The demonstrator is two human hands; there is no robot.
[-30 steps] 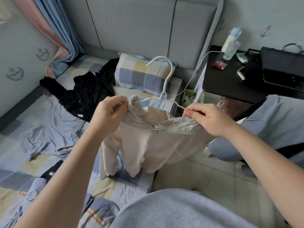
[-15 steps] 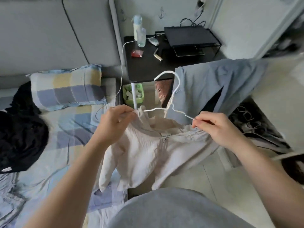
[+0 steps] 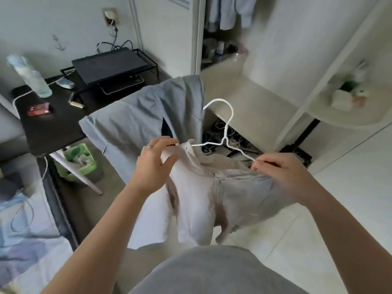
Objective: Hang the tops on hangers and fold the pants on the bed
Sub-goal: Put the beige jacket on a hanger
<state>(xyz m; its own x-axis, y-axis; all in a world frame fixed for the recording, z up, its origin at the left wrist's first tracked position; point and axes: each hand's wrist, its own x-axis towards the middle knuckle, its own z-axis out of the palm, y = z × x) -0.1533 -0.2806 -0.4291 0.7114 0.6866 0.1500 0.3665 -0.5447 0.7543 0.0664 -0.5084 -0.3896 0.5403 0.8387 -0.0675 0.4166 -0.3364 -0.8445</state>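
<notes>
A pale beige zip top [image 3: 203,198] hangs in the air in front of me on a white wire hanger [image 3: 226,132], whose hook points up. My left hand [image 3: 153,164] holds the top's left shoulder, with the fingers partly loosened. My right hand [image 3: 280,171] pinches the right shoulder together with the hanger's right arm. The sleeves and hem dangle above the floor. Only a strip of the bed [image 3: 23,236] with its blue checked sheet shows at the lower left.
A blue-grey garment [image 3: 135,122] is draped over something just behind the hanger. A black side table [image 3: 55,128] holds a bottle, a laptop stand and small items. A green bin [image 3: 79,161] stands under it. An open wardrobe [image 3: 222,28] with hanging clothes is ahead.
I have turned right, away from the bed, carrying the top on its hanger toward the wardrobe. My left hand's fingers have loosened on the shoulder.
</notes>
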